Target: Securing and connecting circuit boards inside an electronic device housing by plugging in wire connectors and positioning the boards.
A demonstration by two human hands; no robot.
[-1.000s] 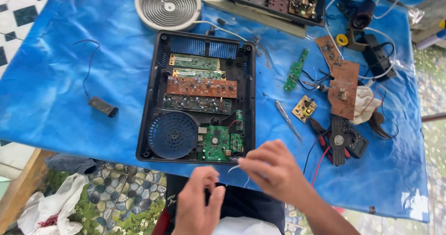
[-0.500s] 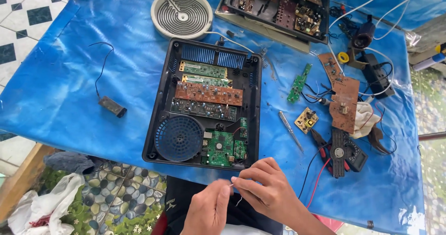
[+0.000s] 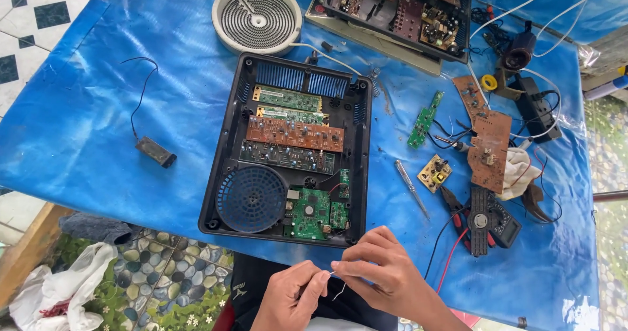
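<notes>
At six o'clock of the head view, just off the near edge of the worktop [image 3: 118,95]: left hand [image 3: 291,298] and right hand [image 3: 379,275] brought close together, each grip pinched shut on a thin pale wire [image 3: 335,285], stretched short between the fingertips, loose end curling down. Held up near the body, likely for fine control and a close look. Just beyond, toward twelve o'clock: open black casing [image 3: 288,148] lying flat, circuit boards and a round blue fan grille exposed, probably kept central for reach. At eleven o'clock, round white coil heater [image 3: 256,17], set aside yet tethered by its lead. At three o'clock, loose boards, a screwdriver [image 3: 411,187] and a multimeter [image 3: 487,220], parked within easy reach of the right hand. At nine o'clock, small black battery holder [image 3: 156,152], well apart.
</notes>
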